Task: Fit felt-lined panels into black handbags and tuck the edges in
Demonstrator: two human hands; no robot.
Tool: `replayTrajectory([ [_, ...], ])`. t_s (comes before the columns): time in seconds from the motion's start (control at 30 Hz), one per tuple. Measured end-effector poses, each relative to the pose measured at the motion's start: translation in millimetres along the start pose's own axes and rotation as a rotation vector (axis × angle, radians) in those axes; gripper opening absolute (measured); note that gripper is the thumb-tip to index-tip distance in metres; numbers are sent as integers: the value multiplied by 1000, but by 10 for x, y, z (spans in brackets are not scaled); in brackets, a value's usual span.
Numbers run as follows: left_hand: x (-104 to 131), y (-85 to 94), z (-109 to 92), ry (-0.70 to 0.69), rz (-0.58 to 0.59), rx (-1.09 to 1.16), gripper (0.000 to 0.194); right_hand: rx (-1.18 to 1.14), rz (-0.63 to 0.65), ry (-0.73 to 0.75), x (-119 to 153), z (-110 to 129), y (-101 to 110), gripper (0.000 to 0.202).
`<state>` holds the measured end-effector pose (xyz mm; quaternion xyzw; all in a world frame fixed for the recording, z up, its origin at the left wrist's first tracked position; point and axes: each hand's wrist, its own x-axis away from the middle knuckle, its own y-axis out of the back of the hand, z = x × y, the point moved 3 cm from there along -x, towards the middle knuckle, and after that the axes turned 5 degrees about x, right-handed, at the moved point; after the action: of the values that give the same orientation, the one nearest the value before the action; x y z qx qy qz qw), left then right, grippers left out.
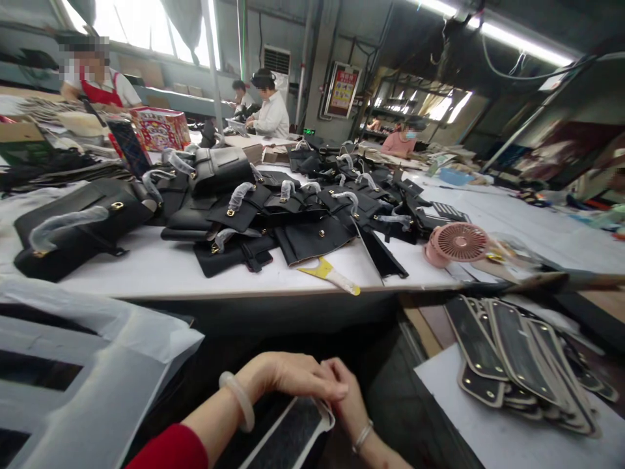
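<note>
Low in the centre, a long black panel (288, 438) with a pale edge lies slanting under my hands. My left hand (299, 376), with a white bangle at the wrist, curls over its upper end, fingers closed. Against it is my right hand (347, 392), a thin bracelet on the wrist, its bent fingers closed at the same end of the panel. The fingertips partly hide each other, so the exact grip is covered. To the right, a stack of similar black panels (525, 361) with pale edges and small metal eyelets rests on a white board (459, 407).
Ahead, a white table (146, 277) bears many black handbags (83, 225) with wrapped handles. A yellow-and-white flat piece (332, 273) and a pink fan (456, 244) stand near its front. A plastic-covered rack (112, 365) is at left. Several people sit or stand behind.
</note>
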<state>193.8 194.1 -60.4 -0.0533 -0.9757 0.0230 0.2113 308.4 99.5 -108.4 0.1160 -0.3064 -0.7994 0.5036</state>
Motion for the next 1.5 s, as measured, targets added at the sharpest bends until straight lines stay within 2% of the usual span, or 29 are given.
replayTrajectory([
  [0.1, -11, 27, 31, 2, 5, -20, 73, 258, -96, 170, -493, 174, 387, 26],
  [0.2, -14, 22, 47, 5, 0, 8, 67, 509, -41, 305, -1089, 410, 636, 32],
  [0.3, -28, 0, 75, 11, -11, 62, 64, 719, 114, 375, -1543, 584, 638, 47],
  [0.4, -50, -7, 106, 22, -16, 111, 56, 863, 240, 382, -1688, 676, 594, 35],
  [0.47, -63, 2, 115, 30, -8, 123, 47, 906, 295, 358, -1621, 705, 665, 24],
  [0.53, -74, 12, 114, 37, 16, 133, 46, 893, 352, 314, -1452, 704, 839, 20],
  [0.6, -83, 16, 110, 44, 48, 150, 52, 824, 447, 252, -1202, 656, 1062, 22],
  [0.7, -90, 19, 108, 45, 53, 162, 52, 664, 676, 117, -724, 472, 1313, 19],
  [0.8, -87, 20, 123, 54, 20, 149, 45, 251, 989, -205, -209, 218, 1294, 40],
  [0.87, -83, 17, 134, 65, -2, 143, 43, 40, 1076, -370, 54, 117, 1163, 44],
  [0.93, -79, 13, 135, 66, -18, 145, 43, -39, 1097, -443, 222, 98, 996, 36],
  [1.03, -68, 15, 119, 59, -36, 149, 45, -42, 1087, -484, 339, 188, 788, 20],
  [1.1, -55, 20, 106, 56, -39, 157, 47, -2, 1040, -511, 355, 258, 714, 20],
  [1.2, -29, 25, 94, 46, -23, 198, 53, 20, 996, -540, 348, 313, 665, 26],
  [1.5, -11, 34, 156, 38, 40, 291, 65, 29, 979, -514, 367, 265, 607, 26],
])
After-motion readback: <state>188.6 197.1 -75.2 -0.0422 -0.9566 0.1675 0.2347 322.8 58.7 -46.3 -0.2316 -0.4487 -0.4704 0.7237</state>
